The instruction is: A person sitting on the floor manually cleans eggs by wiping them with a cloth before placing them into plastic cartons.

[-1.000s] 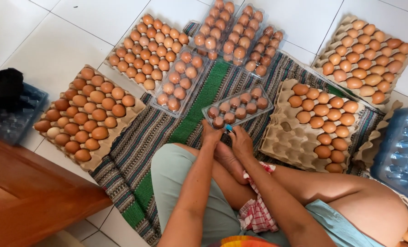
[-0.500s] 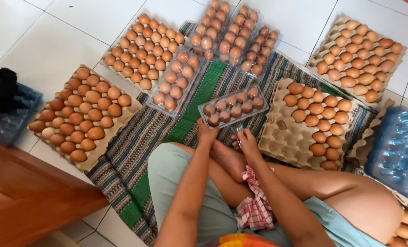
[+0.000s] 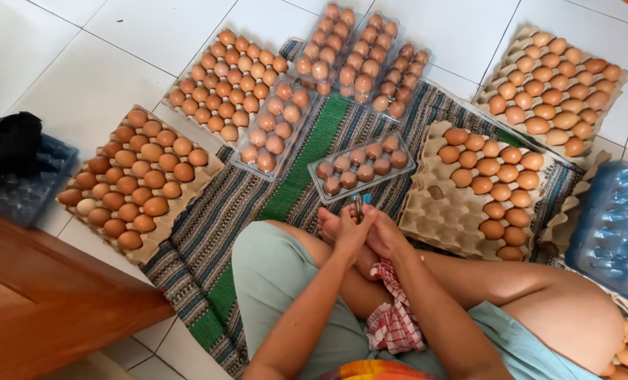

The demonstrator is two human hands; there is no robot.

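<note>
Tiles of white floor (image 3: 103, 77) carry a striped green-and-dark woven mat (image 3: 307, 162), on which a person sits cross-legged among eggs. Four cardboard trays of brown eggs ring the mat: one at the left (image 3: 134, 179), one at the upper left (image 3: 226, 81), one at the upper right (image 3: 553, 88), and a partly emptied one (image 3: 468, 190) just right of the hands. Stacks of blue plastic cartons stand at the far right (image 3: 613, 225) and at the far left under a black object (image 3: 11, 144). A brown wooden surface (image 3: 39, 302) fills the lower left corner. Clear plastic cartons filled with eggs lie across the top of the mat (image 3: 359, 60), another beside them (image 3: 275, 127), and one closed carton (image 3: 359, 165) sits directly before the hands. A red-checked cloth (image 3: 395, 317) lies in the lap. The left hand (image 3: 349, 232) and right hand (image 3: 384, 236) press together over a bare foot, fingers closed around a small metal-and-blue tool (image 3: 359, 204), possibly a stapler, whose tip sticks up just short of the closed carton's near edge.
</note>
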